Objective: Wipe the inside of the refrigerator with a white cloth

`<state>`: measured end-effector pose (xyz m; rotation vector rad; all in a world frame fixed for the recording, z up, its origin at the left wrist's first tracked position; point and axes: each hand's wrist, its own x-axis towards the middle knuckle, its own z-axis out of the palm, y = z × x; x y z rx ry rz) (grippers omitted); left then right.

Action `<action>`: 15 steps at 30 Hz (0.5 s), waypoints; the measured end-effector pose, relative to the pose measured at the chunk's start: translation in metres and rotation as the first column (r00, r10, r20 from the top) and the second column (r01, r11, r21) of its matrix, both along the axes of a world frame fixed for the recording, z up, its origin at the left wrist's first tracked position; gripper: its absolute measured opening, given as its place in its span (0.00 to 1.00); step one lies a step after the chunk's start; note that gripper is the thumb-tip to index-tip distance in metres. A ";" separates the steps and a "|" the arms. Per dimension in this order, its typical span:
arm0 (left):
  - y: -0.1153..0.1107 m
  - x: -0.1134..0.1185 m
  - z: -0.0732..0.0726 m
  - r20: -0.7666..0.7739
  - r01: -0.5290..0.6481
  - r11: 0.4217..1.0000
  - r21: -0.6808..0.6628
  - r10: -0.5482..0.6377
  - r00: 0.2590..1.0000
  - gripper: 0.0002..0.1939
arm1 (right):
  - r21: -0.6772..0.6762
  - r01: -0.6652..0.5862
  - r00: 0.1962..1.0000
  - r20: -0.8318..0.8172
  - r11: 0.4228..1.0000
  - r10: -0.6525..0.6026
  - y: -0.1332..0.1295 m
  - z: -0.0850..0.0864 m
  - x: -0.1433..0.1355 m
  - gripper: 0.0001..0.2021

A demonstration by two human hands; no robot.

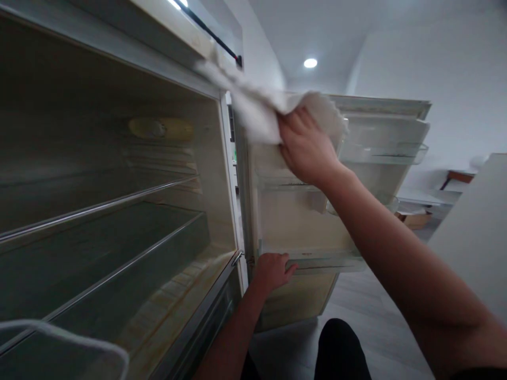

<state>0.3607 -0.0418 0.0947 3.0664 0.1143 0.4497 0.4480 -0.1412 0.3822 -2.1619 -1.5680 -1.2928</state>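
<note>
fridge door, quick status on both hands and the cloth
Right hand presses white cloth on upper inside of open fridge door. Left hand grips the door's lower edge. Nothing in the way.

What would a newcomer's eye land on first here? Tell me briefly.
The right hand, top centre, pressing a white cloth against the upper part of the open fridge door. Below it, the left hand grips the door's lower edge. At left gapes the fridge interior, its glass shelves bare.

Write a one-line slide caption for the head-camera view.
Right hand presses a white cloth to the open fridge door; left hand grips the door's lower edge.
</note>
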 end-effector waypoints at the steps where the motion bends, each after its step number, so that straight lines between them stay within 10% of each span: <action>1: 0.000 0.000 0.000 -0.001 -0.004 1.000 0.002 0.004 1.000 0.27 | -0.095 0.010 1.000 0.001 0.995 -0.010 0.007 0.001 -0.002 0.28; 6: -0.001 -0.001 0.002 -0.032 -0.008 1.000 0.003 0.009 0.999 0.27 | -0.186 0.026 0.998 -0.046 0.982 -0.035 0.037 0.009 0.010 0.29; 15: 0.001 -0.002 0.002 -0.043 -0.002 1.000 -0.013 0.002 0.999 0.28 | 0.107 0.276 0.961 -0.031 0.955 -0.275 0.038 0.020 0.029 0.21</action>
